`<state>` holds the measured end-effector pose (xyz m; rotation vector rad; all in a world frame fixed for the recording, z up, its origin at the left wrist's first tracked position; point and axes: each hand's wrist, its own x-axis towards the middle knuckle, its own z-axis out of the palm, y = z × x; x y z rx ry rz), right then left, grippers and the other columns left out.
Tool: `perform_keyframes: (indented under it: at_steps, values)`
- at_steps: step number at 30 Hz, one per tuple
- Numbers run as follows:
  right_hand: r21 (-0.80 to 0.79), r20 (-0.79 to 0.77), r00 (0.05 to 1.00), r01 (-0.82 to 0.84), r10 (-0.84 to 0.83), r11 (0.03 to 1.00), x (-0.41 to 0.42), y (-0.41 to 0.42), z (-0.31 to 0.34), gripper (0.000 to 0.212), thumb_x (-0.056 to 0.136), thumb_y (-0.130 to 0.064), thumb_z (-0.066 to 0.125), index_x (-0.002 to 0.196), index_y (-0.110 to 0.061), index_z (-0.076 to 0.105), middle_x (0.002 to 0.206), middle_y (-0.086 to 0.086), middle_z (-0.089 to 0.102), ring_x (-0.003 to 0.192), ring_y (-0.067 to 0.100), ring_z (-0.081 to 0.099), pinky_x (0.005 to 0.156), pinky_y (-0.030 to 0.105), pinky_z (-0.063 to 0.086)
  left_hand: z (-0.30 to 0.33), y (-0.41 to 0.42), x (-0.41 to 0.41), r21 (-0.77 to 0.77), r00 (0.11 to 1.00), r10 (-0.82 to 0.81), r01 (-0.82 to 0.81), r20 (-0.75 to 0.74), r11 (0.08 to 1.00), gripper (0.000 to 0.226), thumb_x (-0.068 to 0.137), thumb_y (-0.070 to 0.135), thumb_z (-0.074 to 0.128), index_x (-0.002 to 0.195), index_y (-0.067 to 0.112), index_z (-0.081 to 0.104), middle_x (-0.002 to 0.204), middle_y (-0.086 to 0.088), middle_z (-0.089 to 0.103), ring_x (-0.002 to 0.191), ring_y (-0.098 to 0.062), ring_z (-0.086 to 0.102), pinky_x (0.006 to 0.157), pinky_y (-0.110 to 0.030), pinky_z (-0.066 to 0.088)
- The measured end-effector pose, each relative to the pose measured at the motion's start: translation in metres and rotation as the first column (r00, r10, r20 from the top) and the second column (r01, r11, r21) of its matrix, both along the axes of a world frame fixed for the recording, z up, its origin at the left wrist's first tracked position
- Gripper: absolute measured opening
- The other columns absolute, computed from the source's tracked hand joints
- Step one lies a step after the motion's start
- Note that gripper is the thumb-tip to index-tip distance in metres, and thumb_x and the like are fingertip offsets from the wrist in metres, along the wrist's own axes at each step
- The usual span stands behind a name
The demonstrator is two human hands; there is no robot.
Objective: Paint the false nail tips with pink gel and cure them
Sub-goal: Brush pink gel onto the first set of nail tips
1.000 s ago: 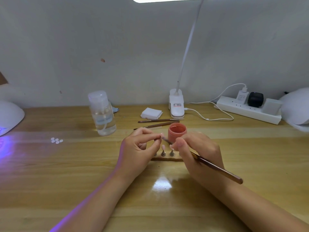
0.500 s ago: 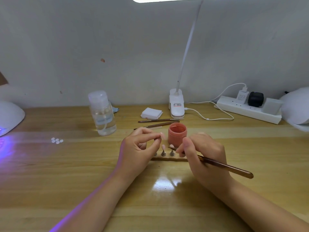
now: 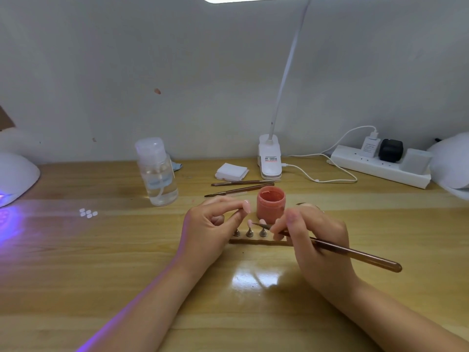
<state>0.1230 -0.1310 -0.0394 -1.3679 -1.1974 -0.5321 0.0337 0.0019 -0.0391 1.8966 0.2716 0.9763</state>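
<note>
Wood table (image 3: 76, 262): jar (image 3: 270, 204), bottle (image 3: 158, 174), brushes (image 3: 241, 183).

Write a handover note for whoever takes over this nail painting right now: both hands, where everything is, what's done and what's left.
Left hand: pinches a stand carrying a pink nail tip, raised above the desk.
Right hand: grips the brush, bristles pointing left over the holder strip.
Pink gel jar: open, just behind the strip. Two tips on the strip look pink.
Unpainted tips: a small cluster on the desk to the left.
Curing lamp: far left edge, glowing violet.
Done: some tips look coated.
Left: paint the rest, then cure them under the lamp.
</note>
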Motion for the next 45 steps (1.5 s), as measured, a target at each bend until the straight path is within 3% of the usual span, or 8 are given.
perform_keyframes:
  at_steps: [6, 9, 11, 19, 23, 28, 36, 45]
  values:
    - [0.026, -0.218, 0.976, -0.020, 0.025, 0.999, -0.0001, 0.0078, 0.0015, 0.031, 0.091, -0.021, 0.041, 0.072, -0.012, 0.064, 0.063, -0.016, 0.058, 0.062, -0.005, 0.058, 0.059, 0.008, 0.041, 0.0008, -0.0002, 0.0005, -0.001, 1.000, 0.015, -0.015, 0.014, 1.000, 0.026, 0.074, 0.006, 0.072, 0.073, 0.031, 0.072, 0.079, 0.027, 0.068, 0.041, -0.005, 0.034, 0.046, -0.007, 0.036]
    - [0.012, -0.205, 0.978, -0.042, 0.044, 0.999, 0.0003, 0.0088, 0.0020, 0.029, 0.093, -0.016, 0.045, 0.072, -0.011, 0.064, 0.061, -0.013, 0.057, 0.059, -0.004, 0.056, 0.058, 0.007, 0.040, 0.0007, 0.0002, 0.0012, 0.000, 0.999, 0.023, -0.023, 0.024, 1.000, 0.027, 0.074, 0.005, 0.072, 0.074, 0.032, 0.071, 0.079, 0.028, 0.068, 0.052, -0.035, 0.047, 0.047, -0.012, 0.041]
    - [0.005, -0.182, 0.981, -0.062, 0.062, 0.998, -0.0005, 0.0071, 0.0017, 0.031, 0.092, -0.016, 0.042, 0.070, -0.011, 0.064, 0.059, -0.007, 0.059, 0.057, -0.004, 0.055, 0.056, 0.008, 0.041, 0.0004, 0.0002, 0.0020, -0.003, 0.999, 0.024, -0.024, 0.030, 1.000, 0.025, 0.074, 0.006, 0.072, 0.074, 0.031, 0.072, 0.079, 0.026, 0.069, 0.062, -0.044, 0.053, 0.048, -0.019, 0.045]
    - [0.039, -0.207, 0.975, -0.070, 0.077, 0.997, -0.0026, 0.0073, 0.0030, 0.034, 0.092, -0.018, 0.038, 0.069, -0.013, 0.063, 0.059, -0.006, 0.059, 0.059, -0.004, 0.056, 0.058, 0.008, 0.041, -0.0001, -0.0003, 0.0013, -0.010, 0.998, -0.017, 0.018, 0.054, 1.000, 0.016, 0.073, 0.011, 0.071, 0.075, 0.026, 0.073, 0.080, 0.018, 0.071, 0.068, -0.034, 0.060, 0.059, -0.033, 0.051]
    - [0.013, -0.199, 0.978, -0.067, 0.068, 0.998, -0.0034, 0.0104, 0.0024, 0.031, 0.092, -0.018, 0.039, 0.072, -0.014, 0.063, 0.063, -0.016, 0.056, 0.060, -0.006, 0.056, 0.059, 0.007, 0.040, -0.0005, 0.0002, 0.0018, 0.001, 0.998, -0.018, 0.018, 0.056, 1.000, 0.025, 0.075, 0.004, 0.070, 0.075, 0.029, 0.072, 0.077, 0.020, 0.071, 0.069, -0.034, 0.059, 0.060, -0.031, 0.052]
    - [0.027, -0.276, 0.951, -0.138, 0.140, 0.990, -0.0048, 0.0045, -0.0017, 0.038, 0.091, -0.025, 0.037, 0.063, -0.016, 0.062, 0.054, -0.006, 0.059, 0.053, 0.000, 0.057, 0.058, 0.009, 0.041, -0.0007, 0.0002, 0.0020, -0.014, 0.998, -0.001, 0.002, 0.056, 1.000, 0.025, 0.073, 0.004, 0.072, 0.075, 0.029, 0.072, 0.074, 0.024, 0.069, 0.070, -0.030, 0.060, 0.058, -0.021, 0.051]
    - [0.010, -0.261, 0.963, -0.062, 0.062, 0.998, -0.0040, 0.0105, 0.0017, 0.036, 0.092, -0.023, 0.038, 0.069, -0.012, 0.063, 0.060, -0.005, 0.059, 0.061, 0.000, 0.056, 0.062, 0.012, 0.042, -0.0007, 0.0001, 0.0015, 0.009, 0.998, -0.017, 0.016, 0.057, 1.000, 0.026, 0.074, 0.002, 0.071, 0.076, 0.028, 0.072, 0.079, 0.023, 0.070, 0.076, -0.024, 0.063, 0.062, -0.035, 0.052]
    - [0.037, -0.265, 0.958, -0.105, 0.111, 0.994, -0.0052, 0.0062, 0.0009, 0.039, 0.091, -0.022, 0.037, 0.065, -0.009, 0.063, 0.058, -0.002, 0.060, 0.057, 0.000, 0.056, 0.059, 0.011, 0.042, 0.0005, -0.0017, 0.0016, -0.012, 0.998, -0.021, 0.022, 0.057, 1.000, 0.024, 0.073, 0.004, 0.070, 0.076, 0.028, 0.071, 0.079, 0.024, 0.069, 0.074, -0.025, 0.063, 0.062, -0.031, 0.052]
